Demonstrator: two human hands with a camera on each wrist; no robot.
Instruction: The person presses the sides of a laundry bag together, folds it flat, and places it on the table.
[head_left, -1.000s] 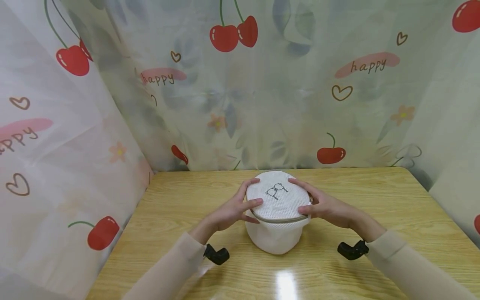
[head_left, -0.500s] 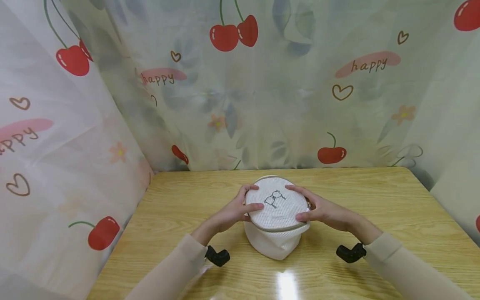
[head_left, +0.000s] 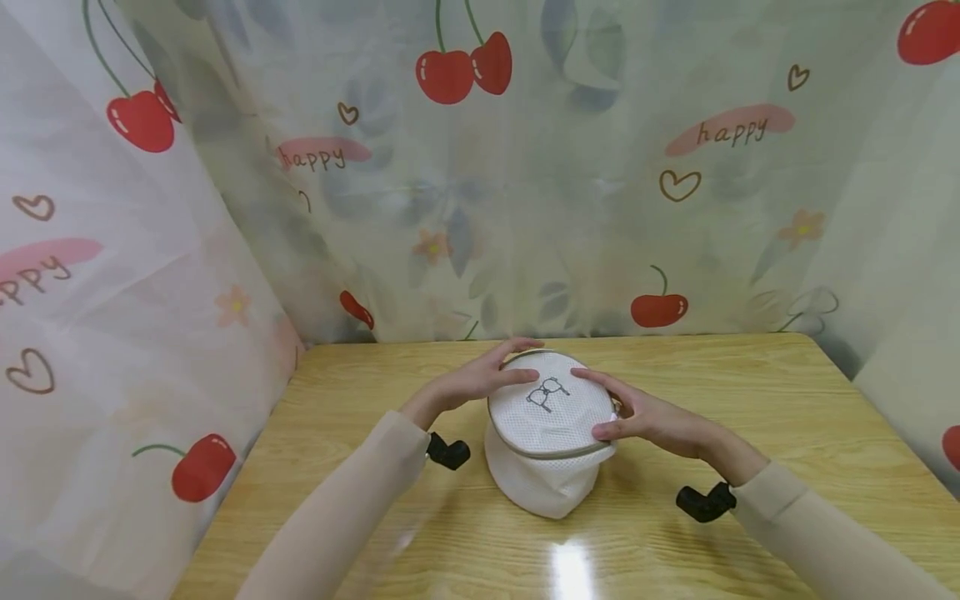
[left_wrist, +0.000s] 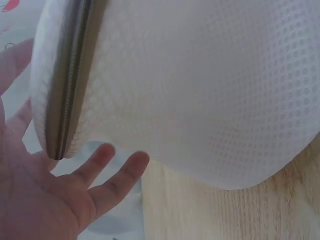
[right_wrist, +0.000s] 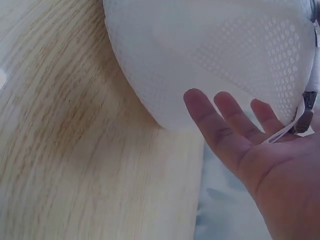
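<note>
Notably, only the head view shows the glasses print [head_left: 547,393] on the bag [head_left: 551,479], which stands between both hands' fingers; the wrist views add lower fingers spread beside it. Left hand [head_left: 483,377] and right hand [head_left: 651,418] touch its round top, relaxed rather than clenched. Wood-grained desk [head_left: 352,408] extends outward from each hand, its back edge beyond the left fingertips. White mesh, rimmed by a zip [left_wrist: 70,85], creases below the fingers.
</note>
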